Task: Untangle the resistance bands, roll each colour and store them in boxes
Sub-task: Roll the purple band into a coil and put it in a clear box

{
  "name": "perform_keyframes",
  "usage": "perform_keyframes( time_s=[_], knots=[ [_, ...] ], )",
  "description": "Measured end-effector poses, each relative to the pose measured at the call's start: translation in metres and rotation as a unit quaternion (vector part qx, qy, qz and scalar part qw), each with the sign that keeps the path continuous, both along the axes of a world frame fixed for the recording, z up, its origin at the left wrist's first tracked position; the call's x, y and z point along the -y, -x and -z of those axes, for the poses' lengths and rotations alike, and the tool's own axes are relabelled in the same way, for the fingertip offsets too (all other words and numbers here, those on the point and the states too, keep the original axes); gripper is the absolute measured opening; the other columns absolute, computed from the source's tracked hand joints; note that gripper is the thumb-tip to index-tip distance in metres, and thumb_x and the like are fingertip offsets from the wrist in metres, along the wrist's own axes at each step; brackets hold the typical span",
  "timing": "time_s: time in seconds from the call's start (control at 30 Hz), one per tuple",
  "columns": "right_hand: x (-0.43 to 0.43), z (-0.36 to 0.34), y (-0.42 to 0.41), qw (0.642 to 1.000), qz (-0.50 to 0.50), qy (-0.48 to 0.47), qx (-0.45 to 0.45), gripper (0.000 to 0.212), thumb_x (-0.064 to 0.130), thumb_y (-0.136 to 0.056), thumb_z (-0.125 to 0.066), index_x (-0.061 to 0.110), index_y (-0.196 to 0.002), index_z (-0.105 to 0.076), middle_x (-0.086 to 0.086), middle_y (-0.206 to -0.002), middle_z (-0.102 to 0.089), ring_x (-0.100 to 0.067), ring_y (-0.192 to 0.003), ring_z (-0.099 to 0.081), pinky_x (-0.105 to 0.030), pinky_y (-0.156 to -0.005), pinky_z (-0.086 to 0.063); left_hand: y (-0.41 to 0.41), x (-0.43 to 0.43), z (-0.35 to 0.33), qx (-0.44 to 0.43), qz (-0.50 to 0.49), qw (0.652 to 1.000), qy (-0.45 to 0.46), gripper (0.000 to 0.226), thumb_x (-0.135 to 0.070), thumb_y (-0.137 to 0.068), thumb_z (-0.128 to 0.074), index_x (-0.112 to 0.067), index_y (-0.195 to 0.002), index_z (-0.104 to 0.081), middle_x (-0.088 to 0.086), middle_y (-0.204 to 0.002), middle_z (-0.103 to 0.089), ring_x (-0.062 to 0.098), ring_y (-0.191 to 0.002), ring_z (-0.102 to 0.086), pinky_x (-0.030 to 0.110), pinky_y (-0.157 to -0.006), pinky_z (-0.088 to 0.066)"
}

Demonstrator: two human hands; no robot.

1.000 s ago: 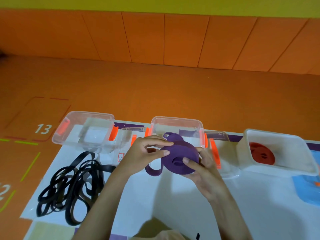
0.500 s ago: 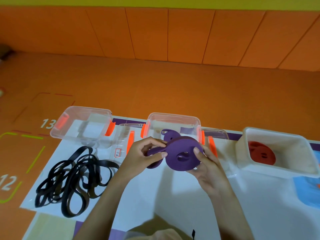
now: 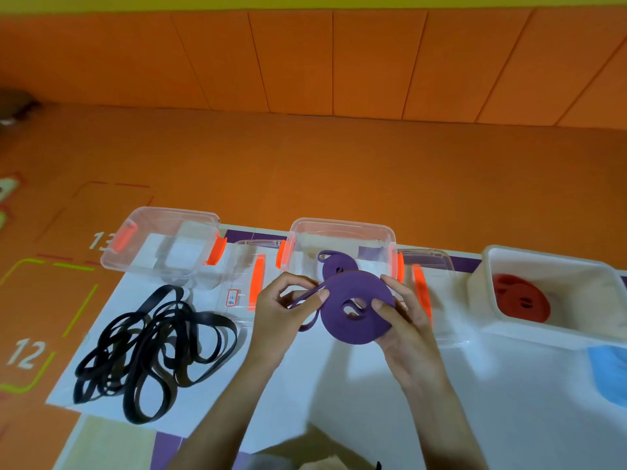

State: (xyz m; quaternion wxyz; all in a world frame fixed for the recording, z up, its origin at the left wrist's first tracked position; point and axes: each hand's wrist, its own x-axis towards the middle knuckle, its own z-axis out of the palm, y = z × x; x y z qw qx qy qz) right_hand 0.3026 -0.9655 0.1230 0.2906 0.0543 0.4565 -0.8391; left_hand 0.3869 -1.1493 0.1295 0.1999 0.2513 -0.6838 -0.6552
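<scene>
A rolled purple band is held above the white mat in front of the middle clear box. My right hand grips the roll from the right. My left hand pinches the roll's loose purple tail at its left edge. Another small purple roll lies inside the middle box. A tangle of black bands lies on the mat at the left. Red rolls sit in the white box on the right.
An empty clear box with orange clips stands at the back left. Clear lids lie between the boxes, another right of the middle box. A blue patch shows at the right edge. Orange floor with numbers surrounds the mat.
The purple roll has turned flatter toward me and shifted slightly right. My left hand now pinches the loose tail stretched across the roll's upper left. The view has tilted a little.
</scene>
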Motion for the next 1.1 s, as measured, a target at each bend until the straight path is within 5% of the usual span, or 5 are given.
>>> perform_keyframes(
  time_s=[0.4, 0.63, 0.77, 0.97, 1.1],
  knots=[
    [0.033, 0.013, -0.009, 0.987, 0.140, 0.041, 0.071, 0.047, 0.002, -0.084, -0.072, 0.017, -0.128, -0.063, -0.011, -0.128, -0.071, -0.029, -0.112, -0.072, -0.041, -0.079, -0.064, 0.010, -0.029, 0.028, -0.017, -0.121, 0.981, -0.153, 0.030, -0.008, -0.090, -0.083, -0.027, -0.112, -0.079, -0.003, -0.115, -0.078, 0.026, -0.107, -0.076, 0.043, -0.085, -0.066],
    [0.033, 0.031, 0.025, 0.980, 0.051, -0.193, -0.002, 0.020, 0.002, -0.091, -0.077, 0.006, -0.107, -0.065, -0.017, -0.116, -0.074, -0.038, -0.113, -0.069, -0.053, -0.094, -0.058, 0.031, -0.002, 0.036, -0.013, -0.159, 0.976, -0.150, 0.040, 0.000, -0.081, -0.089, -0.032, -0.101, -0.074, 0.003, -0.117, -0.075, 0.032, -0.106, -0.075, 0.048, -0.083, -0.066],
    [0.038, 0.034, 0.053, 0.972, -0.008, -0.228, -0.057, 0.032, 0.001, -0.090, -0.078, 0.022, -0.113, -0.071, -0.002, -0.102, -0.079, -0.016, -0.095, -0.077, -0.029, -0.071, -0.065, 0.062, 0.011, 0.046, 0.020, -0.181, 0.974, -0.136, 0.036, -0.007, -0.076, -0.095, -0.029, -0.093, -0.070, -0.012, -0.101, -0.074, 0.016, -0.087, -0.076, 0.037, -0.074, -0.066],
    [0.055, 0.058, 0.106, 0.911, -0.091, -0.379, -0.132, 0.022, 0.011, -0.092, -0.079, 0.011, -0.111, -0.069, -0.009, -0.108, -0.077, -0.030, -0.101, -0.073, -0.051, -0.091, -0.061, 0.124, 0.037, 0.076, 0.106, -0.194, 0.968, -0.115, 0.032, -0.008, -0.078, -0.093, -0.005, -0.096, -0.066, 0.014, -0.103, -0.072, 0.034, -0.101, -0.071, 0.052, -0.091, -0.061],
    [0.070, 0.080, 0.136, 0.831, -0.192, -0.496, -0.162, 0.028, 0.019, -0.094, -0.076, 0.010, -0.114, -0.058, -0.014, -0.103, -0.075, -0.034, -0.096, -0.073, -0.045, -0.083, -0.060, 0.156, 0.040, 0.099, 0.160, -0.164, 0.974, -0.004, 0.027, -0.008, -0.083, -0.088, -0.007, -0.093, -0.063, 0.005, -0.089, -0.069, 0.023, -0.086, -0.065, 0.025, -0.076, -0.053]
  ],
)
